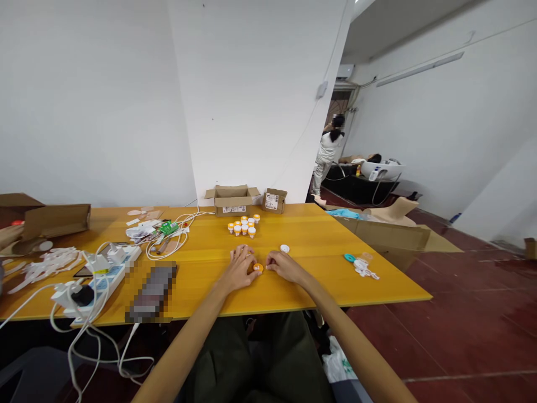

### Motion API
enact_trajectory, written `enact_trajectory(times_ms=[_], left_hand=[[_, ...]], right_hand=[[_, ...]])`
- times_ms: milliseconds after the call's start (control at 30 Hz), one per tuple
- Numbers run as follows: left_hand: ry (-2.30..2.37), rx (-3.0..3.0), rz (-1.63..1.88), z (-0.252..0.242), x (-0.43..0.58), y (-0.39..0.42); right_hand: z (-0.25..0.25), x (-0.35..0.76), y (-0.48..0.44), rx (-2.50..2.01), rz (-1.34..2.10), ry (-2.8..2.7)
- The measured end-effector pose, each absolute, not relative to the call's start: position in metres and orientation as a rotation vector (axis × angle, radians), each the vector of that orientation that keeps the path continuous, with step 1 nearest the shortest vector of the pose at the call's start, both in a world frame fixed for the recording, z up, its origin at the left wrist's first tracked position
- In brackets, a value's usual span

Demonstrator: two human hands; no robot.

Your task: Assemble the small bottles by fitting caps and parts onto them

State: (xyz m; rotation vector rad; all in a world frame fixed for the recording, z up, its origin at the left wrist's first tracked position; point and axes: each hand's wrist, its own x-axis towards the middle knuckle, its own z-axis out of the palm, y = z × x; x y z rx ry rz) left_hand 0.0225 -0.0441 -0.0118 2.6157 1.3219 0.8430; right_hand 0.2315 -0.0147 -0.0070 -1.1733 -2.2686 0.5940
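My left hand point(242, 268) rests low over the yellow table, its thumb and fingers closed about a small round orange piece point(259, 268) with a pale centre. Just to the right, my right hand point(286, 266) has its fingertips pinched together close to that piece. Whatever sits in the pinch is too small to name; a whitish speck shows there. Beyond the right hand lies a white round disc point(285, 248). Farther back stands a cluster of several small orange-and-white capped pieces point(244, 228). Off to the right is a pile of small white parts point(364, 267) beside a teal ring point(349, 258).
Two cardboard boxes, one open point(232, 202) and one smaller point(274, 201), stand at the table's back. At left are a power strip point(109, 282) with tangled white cables, a blurred phone point(153, 294) and white strips point(52, 266). A person point(329, 148) stands far back.
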Motion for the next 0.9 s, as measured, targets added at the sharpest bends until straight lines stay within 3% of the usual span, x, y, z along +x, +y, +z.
enact_trajectory(times_ms=[433,900], left_hand=[[1.335,2.618,0.816,-0.008,0.023,-0.046],[1.286,2.638,0.824,-0.011,0.021,-0.043]], right_hand=[[-0.001,0.223,-0.015,-1.090,0.850,-2.133],[0.014,0.210,-0.013,-1.084,0.749,-2.345]])
